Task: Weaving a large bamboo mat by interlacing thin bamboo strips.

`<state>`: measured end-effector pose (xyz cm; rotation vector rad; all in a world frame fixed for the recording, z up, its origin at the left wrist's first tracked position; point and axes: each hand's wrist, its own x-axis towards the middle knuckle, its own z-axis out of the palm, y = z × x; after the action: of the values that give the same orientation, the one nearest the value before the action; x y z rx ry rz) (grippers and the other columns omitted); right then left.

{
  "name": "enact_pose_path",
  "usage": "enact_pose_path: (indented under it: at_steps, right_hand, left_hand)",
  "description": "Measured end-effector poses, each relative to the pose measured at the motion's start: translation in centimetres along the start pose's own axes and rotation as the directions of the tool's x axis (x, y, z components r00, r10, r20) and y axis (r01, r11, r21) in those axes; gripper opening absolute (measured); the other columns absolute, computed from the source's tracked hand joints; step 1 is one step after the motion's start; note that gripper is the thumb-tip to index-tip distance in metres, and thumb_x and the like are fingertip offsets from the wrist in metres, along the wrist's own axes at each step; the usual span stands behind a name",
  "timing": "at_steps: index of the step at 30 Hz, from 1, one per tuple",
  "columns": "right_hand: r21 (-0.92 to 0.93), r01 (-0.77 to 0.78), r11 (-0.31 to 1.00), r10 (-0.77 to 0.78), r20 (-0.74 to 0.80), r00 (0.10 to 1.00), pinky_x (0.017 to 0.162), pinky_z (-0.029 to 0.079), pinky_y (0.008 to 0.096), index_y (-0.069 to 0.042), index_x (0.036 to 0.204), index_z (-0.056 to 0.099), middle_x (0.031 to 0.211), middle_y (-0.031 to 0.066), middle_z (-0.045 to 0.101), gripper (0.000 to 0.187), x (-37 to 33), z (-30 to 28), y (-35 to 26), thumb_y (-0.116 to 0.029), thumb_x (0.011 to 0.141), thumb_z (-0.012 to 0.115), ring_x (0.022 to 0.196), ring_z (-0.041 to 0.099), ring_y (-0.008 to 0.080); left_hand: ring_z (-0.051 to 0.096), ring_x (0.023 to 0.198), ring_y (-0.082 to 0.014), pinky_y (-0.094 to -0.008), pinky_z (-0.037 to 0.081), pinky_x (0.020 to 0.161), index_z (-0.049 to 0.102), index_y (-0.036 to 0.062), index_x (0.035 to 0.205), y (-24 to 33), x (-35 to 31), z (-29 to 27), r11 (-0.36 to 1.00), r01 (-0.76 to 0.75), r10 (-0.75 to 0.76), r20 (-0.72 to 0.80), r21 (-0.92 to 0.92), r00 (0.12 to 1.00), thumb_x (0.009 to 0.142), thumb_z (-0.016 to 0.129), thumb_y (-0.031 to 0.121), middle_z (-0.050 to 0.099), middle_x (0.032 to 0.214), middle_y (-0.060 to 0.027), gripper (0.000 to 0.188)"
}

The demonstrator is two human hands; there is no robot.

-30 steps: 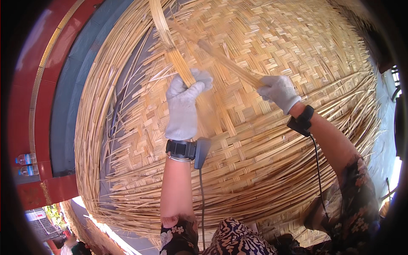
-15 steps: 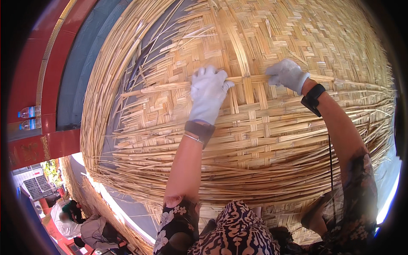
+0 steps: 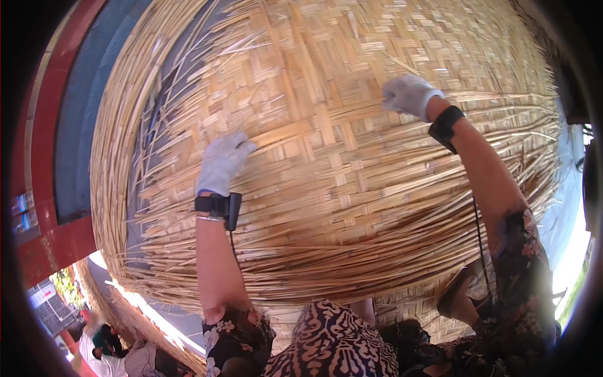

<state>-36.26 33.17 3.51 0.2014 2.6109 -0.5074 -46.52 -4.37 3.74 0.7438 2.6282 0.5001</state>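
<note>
A large mat of split reed (image 3: 370,169) in a woven pattern spreads in front of me, with loose strip ends along its near and left sides. Crossing the weave is a flat pale reed strip (image 3: 286,133). My left hand (image 3: 223,164), in a whitish work glove, has its fingers closed on the strip's left part. Farther to the right, my right hand (image 3: 409,95), gloved alike, is closed at the same strip, its fingertips partly hidden. Dark bands with small black boxes circle both wrists.
Long loose reeds (image 3: 116,125) curve along the mat's left edge. Beyond lie a blue-grey surface (image 3: 85,125) and a red ledge (image 3: 56,248) with blurred plastic bottles (image 3: 24,210). People sit at the lower left beside another reed mat (image 3: 147,327).
My left hand has moved left and nearer to me, from spread fingers to a grip on the strip. The right hand stays closed at the strip. The whole view has shifted slightly.
</note>
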Motion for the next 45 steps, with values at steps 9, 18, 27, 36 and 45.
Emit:
enact_pose_path:
  at_steps: [9,18,27,36,45]
  right_hand:
    - [0.068,0.051,0.996,-0.048,-0.053,0.997,0.074,0.047,0.0374,-0.013,0.087,0.067,0.086,0.0086,0.065,0.022,-0.9,-0.5,-0.7,-0.032,0.077,0.061,0.085,0.06,0.0283]
    - [-0.009,-0.007,1.0,0.007,-0.002,1.0,0.07,0.049,0.0355,-0.017,0.09,0.069,0.077,0.0078,0.066,0.02,-2.0,1.5,0.1,-0.03,0.077,0.061,0.073,0.062,0.0252]
    - [-0.067,0.044,0.997,-0.046,-0.031,0.998,0.073,0.048,0.0381,-0.013,0.092,0.068,0.086,0.009,0.066,0.026,-1.7,1.8,-0.4,-0.034,0.078,0.062,0.083,0.061,0.0289]
    - [-0.007,-0.01,1.0,0.01,0.015,1.0,0.077,0.048,0.0376,-0.014,0.093,0.068,0.089,0.0087,0.065,0.027,-2.0,2.1,-0.6,-0.034,0.076,0.063,0.087,0.061,0.027]
    - [0.007,-0.006,1.0,0.006,-0.028,1.0,0.07,0.048,0.0385,-0.011,0.093,0.067,0.082,0.0095,0.066,0.03,-2.1,2.4,-0.2,-0.035,0.076,0.063,0.079,0.062,0.0284]
  left_hand:
    - [0.059,0.065,-0.0351,-0.0424,0.044,0.058,0.057,0.0095,0.077,3.2,0.9,2.1,0.92,-0.016,0.097,-0.189,0.392,0.977,0.086,0.045,0.052,0.06,0.069,-0.0141,0.045]
    - [0.057,0.079,-0.0285,-0.0387,0.044,0.067,0.058,0.0118,0.082,4.0,0.0,4.1,0.82,-0.019,0.134,-0.16,0.572,0.978,0.083,0.055,0.04,0.06,0.084,-0.009,0.028]
    - [0.051,0.088,-0.0235,-0.0349,0.044,0.076,0.065,0.0171,0.093,9.4,0.1,7.5,0.861,-0.34,0.415,-0.134,0.378,0.9,0.071,0.058,0.005,0.056,0.094,-0.0001,0.026]
    - [0.052,0.089,-0.0261,-0.0373,0.046,0.079,0.067,0.0168,0.091,11.0,-0.5,6.0,0.932,-0.293,0.314,-0.071,0.213,0.947,0.072,0.058,0.004,0.057,0.092,-0.002,0.025]
    - [0.046,0.099,-0.0298,-0.0371,0.044,0.086,0.065,0.0185,0.104,13.6,-1.5,5.2,0.925,-0.255,0.208,0.187,0.281,0.96,0.072,0.054,-0.004,0.05,0.107,-0.0092,0.041]
